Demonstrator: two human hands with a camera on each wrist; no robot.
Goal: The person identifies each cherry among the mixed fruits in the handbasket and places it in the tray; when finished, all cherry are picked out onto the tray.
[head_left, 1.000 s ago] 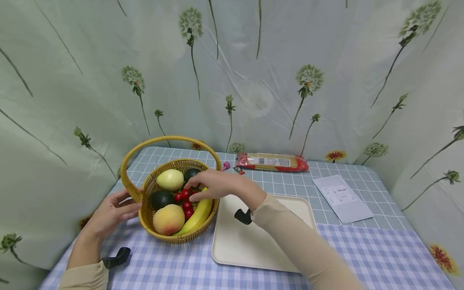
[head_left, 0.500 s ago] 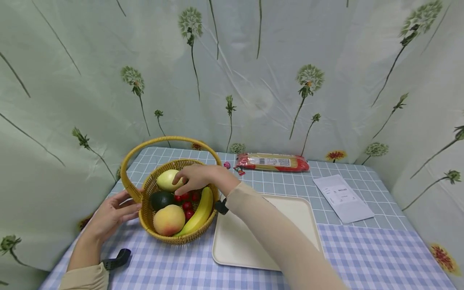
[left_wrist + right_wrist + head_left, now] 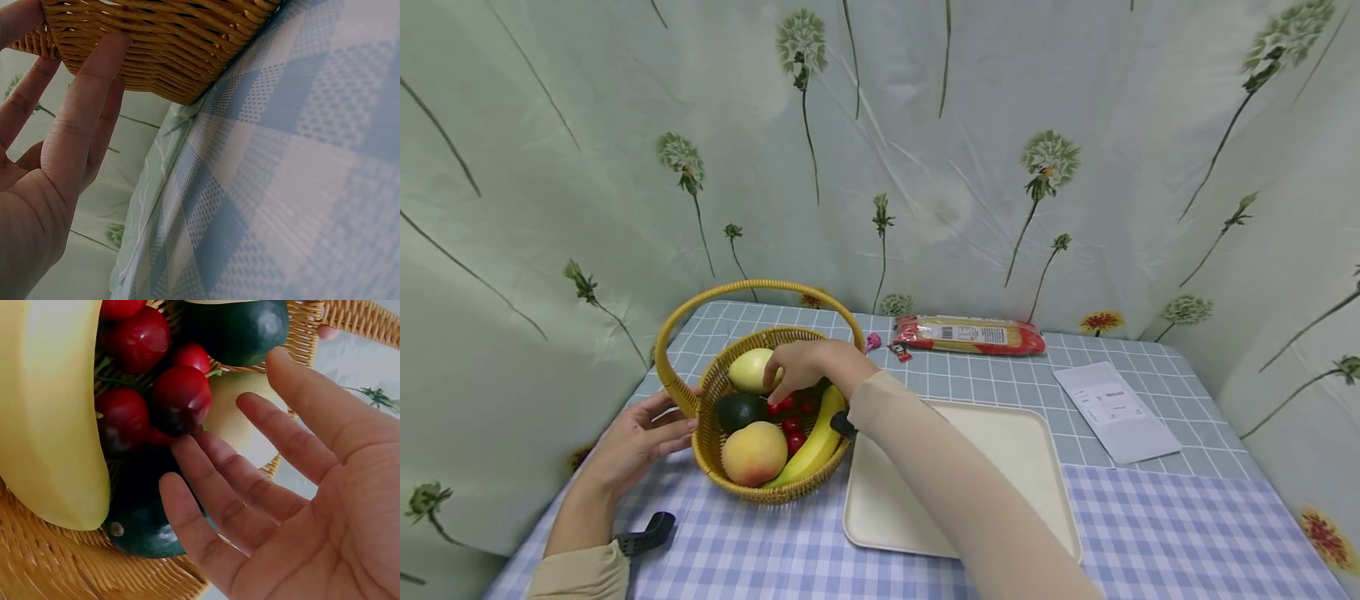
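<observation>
A yellow wicker basket [image 3: 767, 497] with a tall hoop handle holds fruit. My left hand [image 3: 642, 437] is at its left side, fingers against the weave near the handle's base; the left wrist view shows them spread and mostly straight. My right hand [image 3: 812, 365] reaches over the far part of the basket, and in the right wrist view its fingers [image 3: 206, 519] are extended with nothing gripped. Beneath them lie red cherries [image 3: 181, 400], a dark green fruit [image 3: 153, 534] and a pale yellow-green fruit [image 3: 748, 369]. Whether they touch is unclear. A second dark fruit [image 3: 741, 413], peach [image 3: 755, 455] and banana [image 3: 814, 450] lie nearer.
A cream tray [image 3: 880, 525] sits right of the basket, partly under my right forearm. Behind it lie a red-ended packet of noodles [image 3: 970, 334] and small wrapped sweets [image 3: 900, 352]. A white labelled pouch [image 3: 1116, 412] lies at the right. A patterned curtain surrounds the table.
My right hand has shifted left and slightly away over the basket, from above the cherries towards the pale fruit. My left hand stays at the basket's side.
</observation>
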